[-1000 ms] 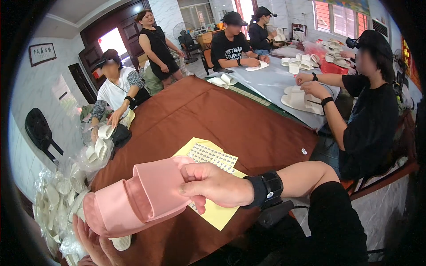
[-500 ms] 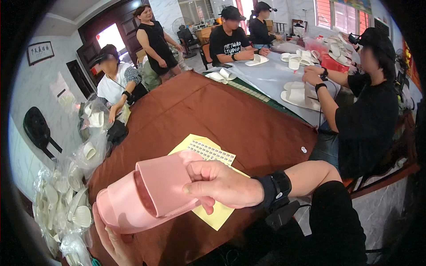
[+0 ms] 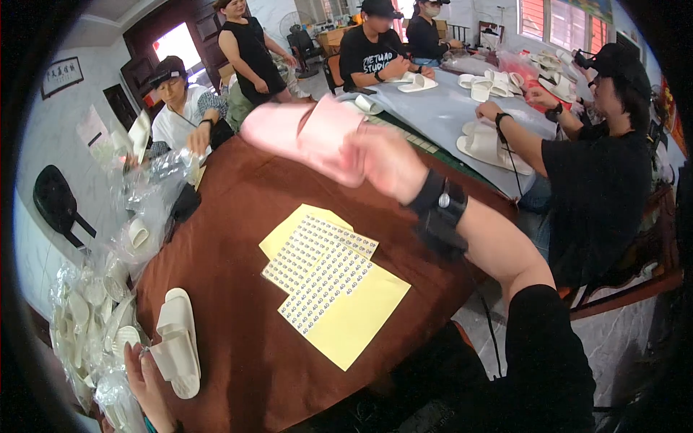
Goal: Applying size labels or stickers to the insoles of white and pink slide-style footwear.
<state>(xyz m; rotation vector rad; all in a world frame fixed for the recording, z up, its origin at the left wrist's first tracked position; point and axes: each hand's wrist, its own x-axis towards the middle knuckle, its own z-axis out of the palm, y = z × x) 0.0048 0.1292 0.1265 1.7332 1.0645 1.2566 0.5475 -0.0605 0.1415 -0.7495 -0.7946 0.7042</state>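
Observation:
A pair of pink slides (image 3: 292,133), blurred by motion, is raised over the far part of the table. My right hand (image 3: 386,160) is closed on its near end, with the arm stretched out. Low on the left, my left hand (image 3: 148,386) has its fingers extended and apart. Its fingertips are at the edge of off-white slides (image 3: 175,328) on the brown cloth, though I cannot tell how firmly they touch. Yellow sheets of small printed stickers (image 3: 343,303) lie overlapping in the middle of the table.
Clear bags of off-white slides (image 3: 90,317) line the left table edge. Behind them a person (image 3: 184,119) handles a bag and slides. Co-workers sit around a pale-covered table (image 3: 440,108) with more slides. A brown cloth (image 3: 433,231) covers my table.
My right hand has carried the pink slides away from me, up and to the right. My left hand has let go of them and moved left. The sticker sheets and off-white slides are uncovered.

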